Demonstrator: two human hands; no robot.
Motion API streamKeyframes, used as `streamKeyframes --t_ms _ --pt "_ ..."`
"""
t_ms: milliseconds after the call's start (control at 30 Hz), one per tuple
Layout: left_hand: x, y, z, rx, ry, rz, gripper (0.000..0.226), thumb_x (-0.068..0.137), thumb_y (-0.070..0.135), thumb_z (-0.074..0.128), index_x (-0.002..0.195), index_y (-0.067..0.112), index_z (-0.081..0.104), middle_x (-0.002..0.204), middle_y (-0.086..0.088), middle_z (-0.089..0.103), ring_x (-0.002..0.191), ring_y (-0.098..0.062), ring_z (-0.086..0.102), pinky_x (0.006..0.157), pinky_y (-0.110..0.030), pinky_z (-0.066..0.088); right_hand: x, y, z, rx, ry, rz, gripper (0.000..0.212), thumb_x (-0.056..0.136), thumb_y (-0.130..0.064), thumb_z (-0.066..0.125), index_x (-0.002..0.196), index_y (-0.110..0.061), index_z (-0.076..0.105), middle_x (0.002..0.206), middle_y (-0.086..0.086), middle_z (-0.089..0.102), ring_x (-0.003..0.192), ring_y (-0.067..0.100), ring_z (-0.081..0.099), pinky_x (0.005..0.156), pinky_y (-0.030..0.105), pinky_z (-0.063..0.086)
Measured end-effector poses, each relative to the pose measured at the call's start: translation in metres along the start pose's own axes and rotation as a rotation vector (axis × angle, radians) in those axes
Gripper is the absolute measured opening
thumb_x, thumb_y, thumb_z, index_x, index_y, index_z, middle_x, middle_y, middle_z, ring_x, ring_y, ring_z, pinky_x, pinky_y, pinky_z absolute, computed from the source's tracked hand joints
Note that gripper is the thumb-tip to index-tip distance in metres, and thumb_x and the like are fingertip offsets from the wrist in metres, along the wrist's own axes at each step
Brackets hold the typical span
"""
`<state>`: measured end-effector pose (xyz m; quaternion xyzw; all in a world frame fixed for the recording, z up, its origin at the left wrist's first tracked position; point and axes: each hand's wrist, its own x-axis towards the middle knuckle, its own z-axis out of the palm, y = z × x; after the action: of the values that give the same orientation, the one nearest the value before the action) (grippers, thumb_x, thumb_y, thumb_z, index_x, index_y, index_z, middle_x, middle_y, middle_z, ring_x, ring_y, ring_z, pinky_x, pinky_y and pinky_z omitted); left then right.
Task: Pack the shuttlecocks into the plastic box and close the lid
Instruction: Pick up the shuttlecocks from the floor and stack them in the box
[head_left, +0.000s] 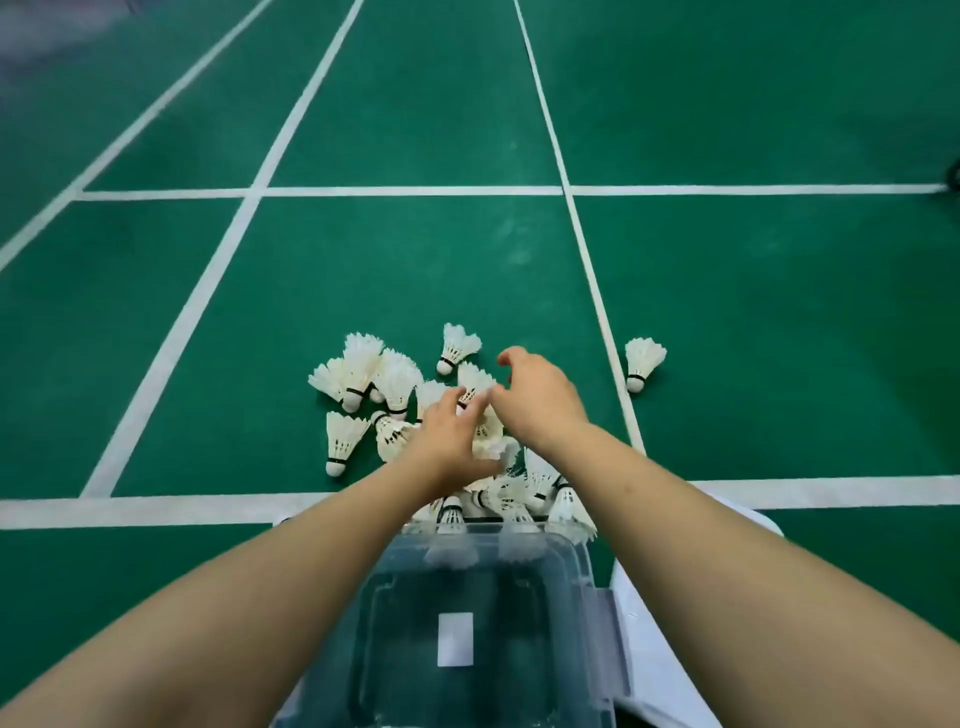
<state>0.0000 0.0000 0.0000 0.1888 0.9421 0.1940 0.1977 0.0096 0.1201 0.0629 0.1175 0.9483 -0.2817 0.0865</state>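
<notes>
While reaching out over the plastic box (602, 644), lays the left hand (449, 441) on the heap of shuttlecocks (387, 382), fingers stretched forward (too blurred to tell whether pinching any). Holds the right hand (540, 400) just beside it, clawed, thumb and forefinger wide apart, nothing seen inside. Looks through the clear lid (405, 623), raised on the near side and screening most of the box; finds more shuttlecocks bunched just behind it. Sees one stray shuttlecock (643, 364) well apart on the right, past a white line (587, 260). Works on a green court floor (363, 270); has white cloth (660, 654) beside the box.
</notes>
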Motion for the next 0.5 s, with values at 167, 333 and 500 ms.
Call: streamKeyframes --t_ms 167,333,500 --pt "0.025 -0.022 0.029 0.16 -0.155 -0.072 0.102 0.076 0.049 0.068 0.148 0.033 -0.003 0.158 -0.009 -0.001 0.145 -0.03 0.003 0.117 -0.045 0.012 0.017 0.018 0.019 -0.031 -0.055 0.008 0.043 0.09 -0.022 0.046 0.132 -0.016 0.044 0.127 0.009 0.056 0.115 0.03 0.053 0.092 0.038 0.045" --pt "0.032 -0.028 0.049 0.051 -0.097 -0.102 0.099 0.074 0.046 0.071 0.148 0.031 0.008 0.157 -0.007 0.007 0.144 -0.03 0.01 0.115 -0.046 0.016 0.016 0.035 0.045 0.043 -0.076 0.08 0.042 0.093 -0.029 0.043 0.134 -0.018 0.041 0.123 0.007 0.059 0.11 0.029 0.056 0.089 0.039 0.047" --pt "0.045 -0.041 0.047 0.218 -0.139 -0.061 0.054 0.078 0.041 0.068 0.126 0.025 0.05 0.147 -0.008 0.028 0.132 -0.032 0.03 0.112 -0.046 0.028 0.017 0.048 0.055 0.067 -0.09 0.125 0.038 0.093 -0.028 0.045 0.13 -0.018 0.045 0.115 0.006 0.063 0.103 0.028 0.059 0.083 0.037 0.048"
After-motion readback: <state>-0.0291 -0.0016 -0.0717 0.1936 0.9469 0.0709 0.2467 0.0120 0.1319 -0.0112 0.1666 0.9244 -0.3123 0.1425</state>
